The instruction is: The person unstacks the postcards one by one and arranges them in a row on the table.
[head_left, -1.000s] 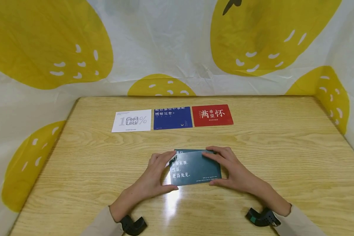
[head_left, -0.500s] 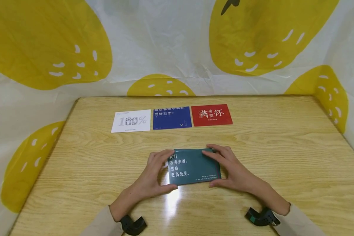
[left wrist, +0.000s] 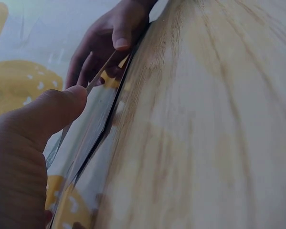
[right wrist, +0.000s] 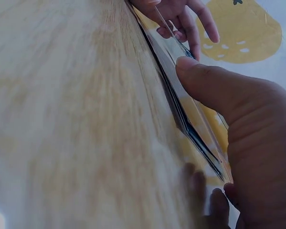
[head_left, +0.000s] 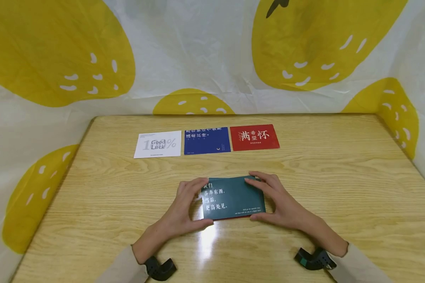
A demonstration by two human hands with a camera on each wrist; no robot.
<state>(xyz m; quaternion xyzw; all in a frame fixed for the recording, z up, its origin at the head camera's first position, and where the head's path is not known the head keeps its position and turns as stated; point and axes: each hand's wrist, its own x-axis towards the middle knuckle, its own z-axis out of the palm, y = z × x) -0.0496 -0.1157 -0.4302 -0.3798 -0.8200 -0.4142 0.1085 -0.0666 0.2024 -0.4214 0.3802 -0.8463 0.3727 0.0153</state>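
A dark green postcard [head_left: 235,198] with white Chinese writing is held by its edges between both hands. My left hand [head_left: 180,204] pinches its left side, thumb at the near edge and fingers at the far edge. My right hand [head_left: 281,202] grips the right side the same way. Below the held card, a thin dark-edged stack of cards [right wrist: 181,121] lies on the table, and the right wrist view shows a gap between them. From above, the green card covers most of the stack; a red sliver shows along its near edge and another green edge behind it.
Farther back on the wooden table [head_left: 109,220] lie a white "Good Luck" card [head_left: 157,151], a blue card [head_left: 205,145] and a red card [head_left: 255,143] in a row. A white cloth with yellow lemon-like fruit [head_left: 205,47] hangs behind and at both sides.
The green card has shifted slightly away from me and covers more of the lettered green card behind it. A red sliver now shows at its near edge. Both hands keep their hold.
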